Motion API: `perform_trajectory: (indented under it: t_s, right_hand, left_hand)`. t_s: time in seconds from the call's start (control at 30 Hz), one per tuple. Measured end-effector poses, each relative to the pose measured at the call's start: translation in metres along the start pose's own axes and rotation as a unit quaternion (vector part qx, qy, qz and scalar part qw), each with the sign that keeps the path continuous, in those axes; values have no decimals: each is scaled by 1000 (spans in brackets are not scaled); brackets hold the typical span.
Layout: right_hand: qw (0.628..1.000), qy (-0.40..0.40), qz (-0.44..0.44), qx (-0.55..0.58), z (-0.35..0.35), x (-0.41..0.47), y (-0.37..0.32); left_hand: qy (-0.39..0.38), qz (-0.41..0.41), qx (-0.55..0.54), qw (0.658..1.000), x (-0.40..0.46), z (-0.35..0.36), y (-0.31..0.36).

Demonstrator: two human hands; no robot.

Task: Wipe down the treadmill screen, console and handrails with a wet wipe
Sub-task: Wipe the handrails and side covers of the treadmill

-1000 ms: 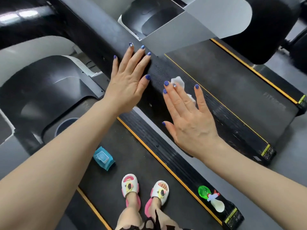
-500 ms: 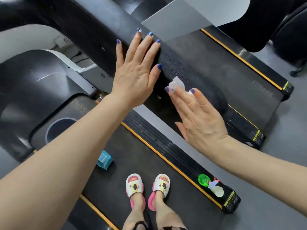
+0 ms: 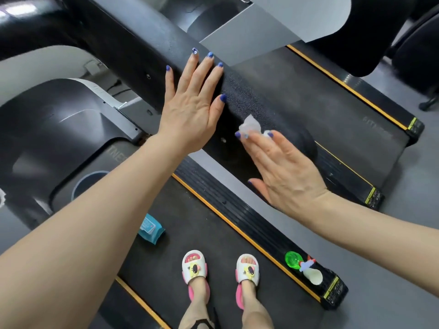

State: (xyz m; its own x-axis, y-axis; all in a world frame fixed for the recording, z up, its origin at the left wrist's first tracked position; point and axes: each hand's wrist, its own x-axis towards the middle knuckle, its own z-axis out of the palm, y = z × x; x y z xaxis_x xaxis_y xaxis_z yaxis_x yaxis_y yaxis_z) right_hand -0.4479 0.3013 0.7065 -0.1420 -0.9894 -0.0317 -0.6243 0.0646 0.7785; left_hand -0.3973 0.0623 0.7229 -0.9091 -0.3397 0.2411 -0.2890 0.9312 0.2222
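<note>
On the handrail: right hand (image 3: 282,167) presses the wet wipe (image 3: 249,125) flat.
Left hand (image 3: 192,108): flat, holding nothing.
Left to do: I guess more wiping.

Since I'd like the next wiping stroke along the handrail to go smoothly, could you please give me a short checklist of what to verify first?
1. Wet wipe under the right hand: ok, straight fingers press it on the handrail.
2. Left hand steadying: ok, it lies flat on the handrail, beside the wipe.
3. Path toward the rail's rounded end: ok, nothing lies on it.
4. Wipe still damp: cannot tell.
5. Spare wipes in reach: ok, the blue wipe pack lies on the belt near the feet.
6. Footing: ok, both slippers stand on the belt.
</note>
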Motion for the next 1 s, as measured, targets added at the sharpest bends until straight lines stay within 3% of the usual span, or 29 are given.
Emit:
perform_trajectory:
  t_s: [0.1,0.2,0.3,0.4,0.57,0.7,0.8,0.87,1.0]
  right_hand:
    - [999,-31,4,17,-5,-4,4]
    - [981,-136,-136,36,15,-26,-30]
    - [958,-162,-237,-8,36,-34,-49]
    - [970,-108,-217,-32,21,-19,-20]
    - [998,2,-53,31,-2,-15,31]
    - [976,-98,-181,73,24,-42,-4]
    - [965,-97,-244,9,31,-48,-5]
    - [970,-71,-234,9,25,-42,10]
    - [985,75,-156,17,21,-29,47]
  left_hand:
    - [-11,-17,-2,1000,0,-3,2]
    - [-17,-29,-9,999,0,-5,6]
    - [-26,-45,-14,999,0,-6,9]
    - [-31,-63,-18,997,-1,-7,15]
    - [-30,-90,-24,995,-2,-7,22]
    - [-32,-101,-29,994,-4,-6,25]
    - [-35,-108,-29,993,-5,-6,28]
    - [-39,-114,-29,992,-5,-7,28]
    - [-44,-120,-26,991,-3,-8,29]
